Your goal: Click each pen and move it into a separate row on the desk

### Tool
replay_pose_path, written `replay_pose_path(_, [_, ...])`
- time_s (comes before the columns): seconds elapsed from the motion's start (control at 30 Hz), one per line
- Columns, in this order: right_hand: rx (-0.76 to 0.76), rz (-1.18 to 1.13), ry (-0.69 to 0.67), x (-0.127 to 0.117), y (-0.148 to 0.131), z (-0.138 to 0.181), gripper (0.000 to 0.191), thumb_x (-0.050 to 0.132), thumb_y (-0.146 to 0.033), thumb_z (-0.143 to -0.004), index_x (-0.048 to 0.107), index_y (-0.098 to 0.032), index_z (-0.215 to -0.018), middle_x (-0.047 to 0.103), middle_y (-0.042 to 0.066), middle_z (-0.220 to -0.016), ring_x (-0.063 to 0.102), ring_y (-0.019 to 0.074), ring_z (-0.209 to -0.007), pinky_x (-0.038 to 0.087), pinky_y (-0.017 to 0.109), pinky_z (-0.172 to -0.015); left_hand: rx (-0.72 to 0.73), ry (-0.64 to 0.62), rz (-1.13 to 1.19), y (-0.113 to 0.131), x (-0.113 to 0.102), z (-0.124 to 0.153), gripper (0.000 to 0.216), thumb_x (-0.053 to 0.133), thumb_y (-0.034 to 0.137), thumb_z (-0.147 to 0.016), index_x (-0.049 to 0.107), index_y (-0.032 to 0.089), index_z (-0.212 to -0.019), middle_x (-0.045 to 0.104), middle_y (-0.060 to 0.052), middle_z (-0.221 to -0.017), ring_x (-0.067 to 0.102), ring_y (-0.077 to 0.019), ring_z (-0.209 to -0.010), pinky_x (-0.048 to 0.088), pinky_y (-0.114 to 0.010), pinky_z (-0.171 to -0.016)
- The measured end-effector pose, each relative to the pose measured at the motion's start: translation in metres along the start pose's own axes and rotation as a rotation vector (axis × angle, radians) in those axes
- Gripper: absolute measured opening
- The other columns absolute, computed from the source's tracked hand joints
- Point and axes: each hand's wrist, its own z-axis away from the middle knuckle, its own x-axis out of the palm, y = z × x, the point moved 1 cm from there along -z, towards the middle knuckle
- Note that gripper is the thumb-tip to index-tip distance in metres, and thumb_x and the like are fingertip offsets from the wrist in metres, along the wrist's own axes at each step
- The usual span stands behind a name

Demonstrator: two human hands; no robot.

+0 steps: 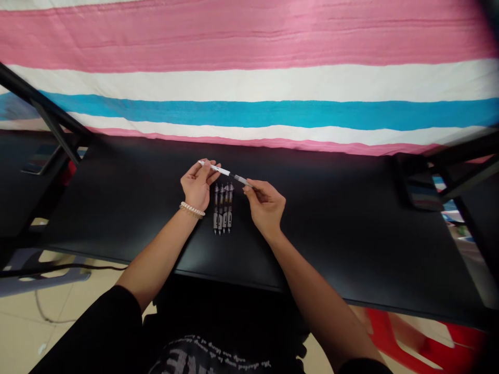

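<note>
My left hand (198,182), with a white coiled band and a beaded bracelet at its wrist, pinches a white pen barrel (222,170). From the other side, my right hand (267,202) grips a greyish, partly clear pen section (242,180) between thumb and fingers. The two pieces lie in one slanting line above the table, with a thin dark stretch between them; whether they are joined I cannot tell. Just below and between my hands, several clear pens with grey grips (222,208) lie side by side, tips toward me.
All this is over a black table (335,223). A striped pink, white and blue cloth (273,113) hangs along its back edge. A dark phone-like object (423,187) lies at the right by a black metal frame. A red stool (393,337) stands below on the right.
</note>
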Motion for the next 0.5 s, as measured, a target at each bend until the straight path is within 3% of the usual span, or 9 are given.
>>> replay_pose_path(0.13, [-0.044,0.063,-0.026,-0.002,-0.005,-0.001,0.011,0.069,-0.031,-0.087,0.076,-0.024,-0.091,0.074,0.004,-0.094,0.071,0.0159,-0.082,0.062,0.031,-0.072,0.023,0.044,0.015,0.002,-0.004,-0.005,0.029,0.085,0.033,-0.071,0.069,0.016,-0.087,0.075,-0.006,-0.091,0.075,-0.0199,-0.088,0.058,-0.034,-0.086])
replay_pose_path(0.37, [-0.136,0.079,-0.035,-0.003,-0.008,0.000,0.012,0.068,-0.023,-0.088,0.076,-0.026,-0.095,0.076,0.004,-0.099,0.072,0.0187,-0.091,0.062,0.038,-0.081,-0.014,-0.022,0.000,-0.001,0.005,0.007,0.032,0.087,0.034,-0.069,0.069,0.015,-0.087,0.075,-0.006,-0.087,0.075,-0.0195,-0.082,0.059,-0.032,-0.079])
replay_pose_path(0.5, [-0.140,0.094,-0.002,-0.003,-0.010,0.000,0.011,0.069,-0.024,-0.087,0.077,-0.027,-0.094,0.075,0.003,-0.098,0.072,0.0185,-0.089,0.064,0.037,-0.077,0.009,0.022,0.025,0.002,0.002,0.003,0.028,0.085,0.032,-0.071,0.069,0.016,-0.087,0.076,-0.006,-0.088,0.075,-0.0180,-0.083,0.059,-0.029,-0.078])
